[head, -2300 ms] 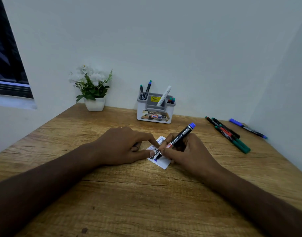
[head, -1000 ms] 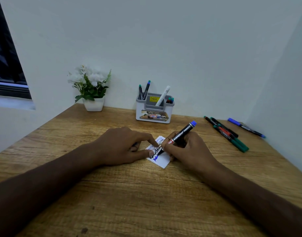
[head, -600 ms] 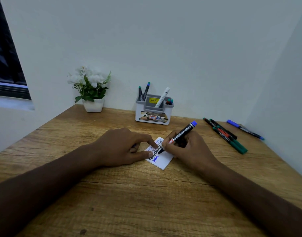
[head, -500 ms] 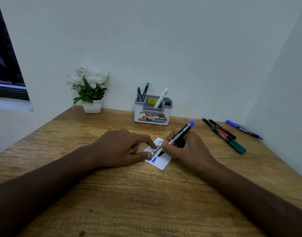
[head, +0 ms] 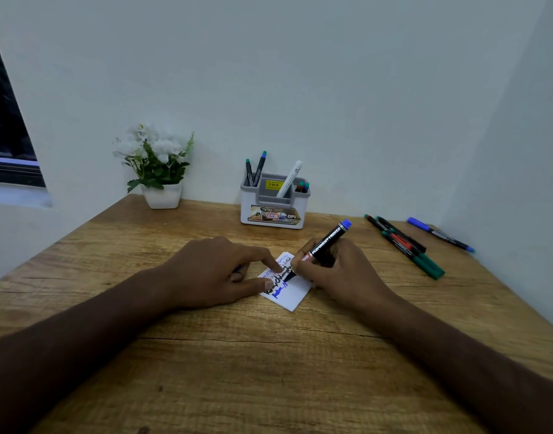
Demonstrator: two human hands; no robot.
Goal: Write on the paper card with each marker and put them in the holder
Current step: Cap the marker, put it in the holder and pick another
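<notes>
Now a blue permanent marker (head: 327, 244) is gripped by the right hand (head: 334, 270), tip on the paper card (head: 292, 292) at mid-tabletop.
The card should be kept pinned flat by the left hand (head: 219, 270), fingertips pressing, and the strokes kept short and light.

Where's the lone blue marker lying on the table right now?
Head view: the blue marker lies far right by the side wall, just beyond the marker cluster.
</notes>
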